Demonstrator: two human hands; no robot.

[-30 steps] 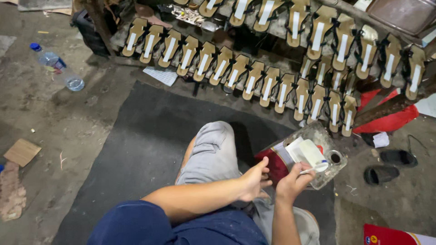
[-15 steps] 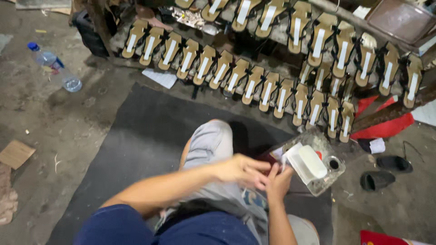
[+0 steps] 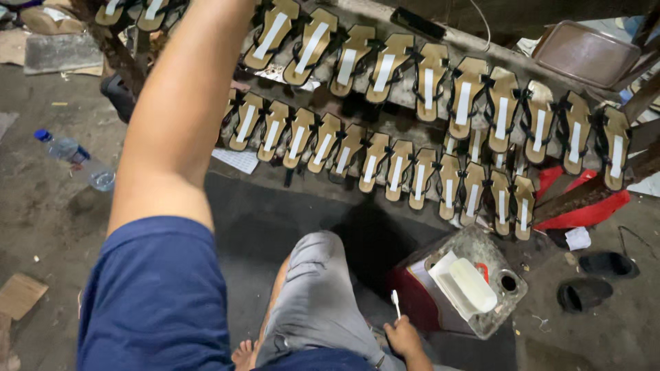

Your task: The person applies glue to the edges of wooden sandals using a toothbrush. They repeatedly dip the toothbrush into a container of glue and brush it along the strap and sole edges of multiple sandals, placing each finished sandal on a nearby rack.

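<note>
Right hand (image 3: 405,341) pinches small white-tipped brush (image 3: 397,303) low beside glue tin (image 3: 474,288): light, stiff, grip mid-handle. Left arm (image 3: 179,117) reaches toward sandal rack (image 3: 385,103); left fingers out of frame, can't tell.

Your sandals (image 3: 385,161) have matt tan soles with glossy white strips. The tin (image 3: 474,282) looks rusty and rough; the bottle (image 3: 69,148) is clear plastic.

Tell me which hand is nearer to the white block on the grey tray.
Right. The right hand, holding a small white brush, sits just left of the tray bearing the white block. The left arm stretches up toward the sandal rows, its hand out of frame.
</note>
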